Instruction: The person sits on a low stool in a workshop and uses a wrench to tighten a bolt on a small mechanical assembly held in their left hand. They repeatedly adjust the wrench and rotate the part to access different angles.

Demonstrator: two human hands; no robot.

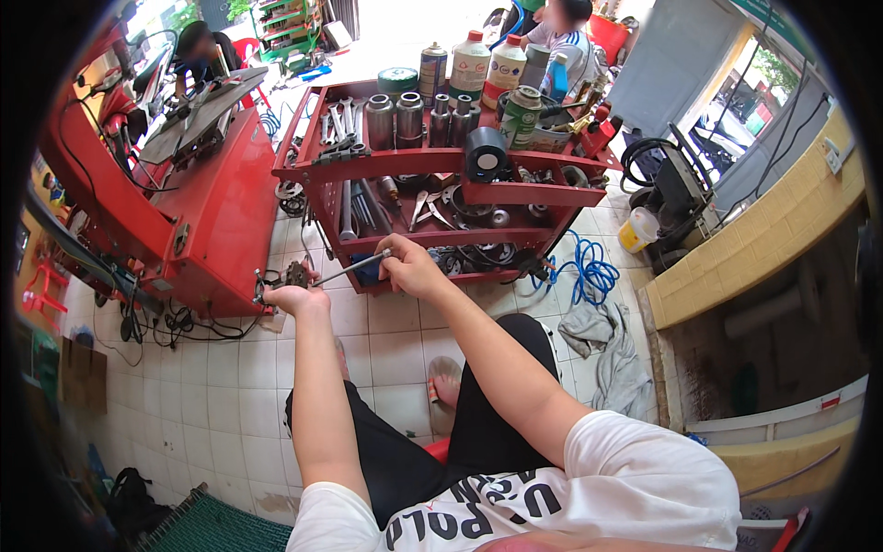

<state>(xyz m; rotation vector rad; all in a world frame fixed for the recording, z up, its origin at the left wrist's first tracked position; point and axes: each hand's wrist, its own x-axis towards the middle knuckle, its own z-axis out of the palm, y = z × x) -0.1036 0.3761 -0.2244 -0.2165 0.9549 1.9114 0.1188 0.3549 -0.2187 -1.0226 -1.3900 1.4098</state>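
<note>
Beyond rod [353, 268], red cart [395, 166], metal sockets [409, 122]

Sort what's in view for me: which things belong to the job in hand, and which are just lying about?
In the job, by the look of it:
metal part, at the left grip
rod, in the right grip, reaching toward that part

Apparently just lying about:
blue hose, on the floor
grey cloth, on the floor
wrenches, on the cart

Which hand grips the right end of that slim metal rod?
The right hand, closed on the slim metal rod; the left hand is near the other end, by a dark metal part.
</note>
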